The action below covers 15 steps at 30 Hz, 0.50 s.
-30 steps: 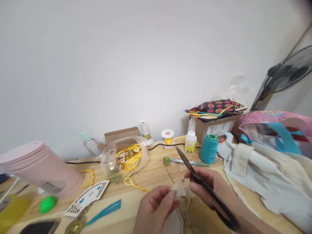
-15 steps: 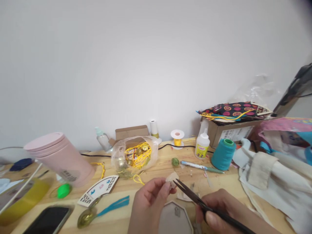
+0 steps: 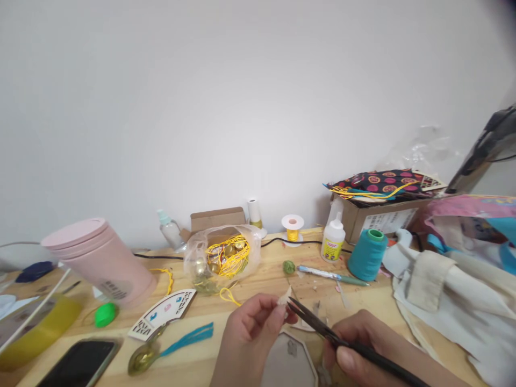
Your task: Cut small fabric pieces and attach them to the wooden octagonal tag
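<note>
A small pale scrap is pinched between the thumb and fingers of my left hand, near the bottom centre. My right hand is closed around dark scissors, whose tips point left and lie right beside the scrap. Whether the blades touch it cannot be made out. Below and between my hands, a pale octagonal plate with a small grey mark lies on the wooden table, partly hidden by my left hand.
Behind my hands are a green ball, a pen, a glue bottle and a teal thread cone. White cloth lies right. Leftward are a bag of yellow cords, a pink tumbler and a phone.
The pale scrap has turned and now shows a narrow, pointed top. The scissor tips have moved slightly down and left. My hands hold nearly the same places.
</note>
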Motion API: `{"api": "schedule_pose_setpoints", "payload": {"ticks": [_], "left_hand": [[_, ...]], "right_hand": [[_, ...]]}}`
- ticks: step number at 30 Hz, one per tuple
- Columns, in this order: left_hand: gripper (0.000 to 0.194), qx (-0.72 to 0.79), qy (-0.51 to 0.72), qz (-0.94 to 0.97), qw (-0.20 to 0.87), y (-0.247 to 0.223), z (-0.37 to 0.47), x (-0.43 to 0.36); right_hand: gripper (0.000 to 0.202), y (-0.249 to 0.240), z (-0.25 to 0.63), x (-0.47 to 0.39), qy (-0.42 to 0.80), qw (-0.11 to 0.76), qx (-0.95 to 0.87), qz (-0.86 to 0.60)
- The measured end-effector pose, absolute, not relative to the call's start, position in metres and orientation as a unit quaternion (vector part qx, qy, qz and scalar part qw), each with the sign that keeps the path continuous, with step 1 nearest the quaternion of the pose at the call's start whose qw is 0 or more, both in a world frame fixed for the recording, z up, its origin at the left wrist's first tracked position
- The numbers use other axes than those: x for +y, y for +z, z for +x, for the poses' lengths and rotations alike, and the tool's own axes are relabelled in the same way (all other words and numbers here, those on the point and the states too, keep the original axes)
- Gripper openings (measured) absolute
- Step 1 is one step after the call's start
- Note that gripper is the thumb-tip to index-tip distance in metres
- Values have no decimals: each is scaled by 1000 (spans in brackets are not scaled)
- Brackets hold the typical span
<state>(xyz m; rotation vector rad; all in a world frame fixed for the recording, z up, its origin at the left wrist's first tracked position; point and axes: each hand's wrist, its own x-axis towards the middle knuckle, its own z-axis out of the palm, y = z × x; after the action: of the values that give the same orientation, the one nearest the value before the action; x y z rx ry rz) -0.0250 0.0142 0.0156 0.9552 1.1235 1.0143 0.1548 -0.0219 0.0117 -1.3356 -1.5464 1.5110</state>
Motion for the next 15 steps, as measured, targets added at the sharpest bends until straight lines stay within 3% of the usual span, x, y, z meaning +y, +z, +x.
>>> {"api": "schedule_pose_setpoints", "payload": {"ticks": [10, 15], "left_hand": [[16, 459, 457, 318, 692, 19, -23, 11], [15, 505, 462, 306, 662, 21, -23, 10]], "right_hand": [[52, 1, 165, -10, 547, 253, -662, -445], [49, 5, 165, -10, 569, 246, -653, -435]]}}
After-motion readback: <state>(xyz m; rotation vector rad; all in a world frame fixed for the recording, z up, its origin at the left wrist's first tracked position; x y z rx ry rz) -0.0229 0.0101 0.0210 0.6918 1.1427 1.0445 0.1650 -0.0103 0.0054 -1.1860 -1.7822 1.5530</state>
